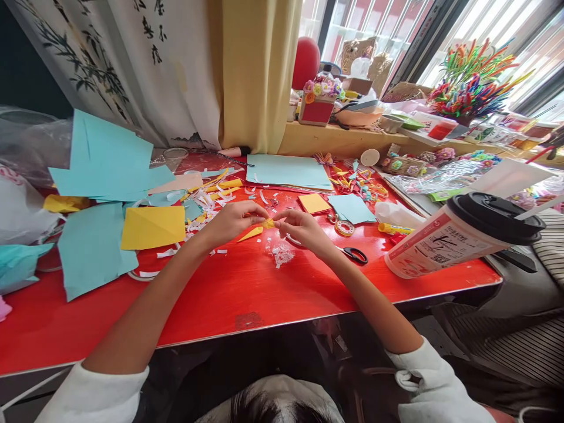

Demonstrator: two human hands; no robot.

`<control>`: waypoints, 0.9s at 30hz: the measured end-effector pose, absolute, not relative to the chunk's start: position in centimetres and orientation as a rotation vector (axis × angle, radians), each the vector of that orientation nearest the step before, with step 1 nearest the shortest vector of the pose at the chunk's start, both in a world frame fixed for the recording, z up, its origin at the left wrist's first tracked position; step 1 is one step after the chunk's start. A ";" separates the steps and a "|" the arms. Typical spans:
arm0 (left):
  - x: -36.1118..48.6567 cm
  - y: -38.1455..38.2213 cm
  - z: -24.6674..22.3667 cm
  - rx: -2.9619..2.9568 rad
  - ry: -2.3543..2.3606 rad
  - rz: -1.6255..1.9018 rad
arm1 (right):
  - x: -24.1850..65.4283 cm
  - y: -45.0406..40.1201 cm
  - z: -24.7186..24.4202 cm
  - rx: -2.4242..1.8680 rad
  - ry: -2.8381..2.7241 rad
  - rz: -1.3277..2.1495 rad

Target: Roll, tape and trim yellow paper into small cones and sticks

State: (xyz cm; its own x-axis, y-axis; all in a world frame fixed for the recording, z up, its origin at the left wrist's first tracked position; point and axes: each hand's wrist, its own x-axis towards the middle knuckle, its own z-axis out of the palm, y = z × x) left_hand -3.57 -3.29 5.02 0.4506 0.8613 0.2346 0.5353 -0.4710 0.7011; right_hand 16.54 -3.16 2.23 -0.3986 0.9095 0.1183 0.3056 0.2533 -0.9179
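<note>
Between my two hands, just above the red table point(207, 311), is a small piece of yellow paper point(268, 223). My left hand point(234, 222) pinches it from the left, and my right hand point(300, 230) pinches it from the right. Its exact shape is too small to make out. A pointed yellow paper strip point(250, 235) lies just below my left fingertips. Beneath my right hand sits a little heap of clear and white scraps point(282, 254). Scissors with black handles point(355, 255) lie partly hidden behind my right wrist.
A tall paper cup point(453, 241) with a black lid stands at the right edge. Light blue sheets point(94, 249) and a yellow square point(153, 228) lie left. Paper cuttings point(211, 205), blue paper point(288, 170), a tape roll point(344, 228) and a yellow glue stick point(394, 229) lie beyond my hands.
</note>
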 end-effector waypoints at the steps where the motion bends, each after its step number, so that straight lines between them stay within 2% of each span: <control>1: -3.5 -3.3 5.0 2.164 1.162 0.794 | 16.5 -3.2 2.3 -1.121 -1.865 1.135; 10: -3.5 -3.2 4.8 2.181 1.131 0.818 | 16.7 -3.1 2.3 -1.135 -1.948 1.059; 27: -3.1 -3.3 4.6 2.196 1.132 0.854 | 16.6 -3.1 2.4 -1.177 -1.930 1.129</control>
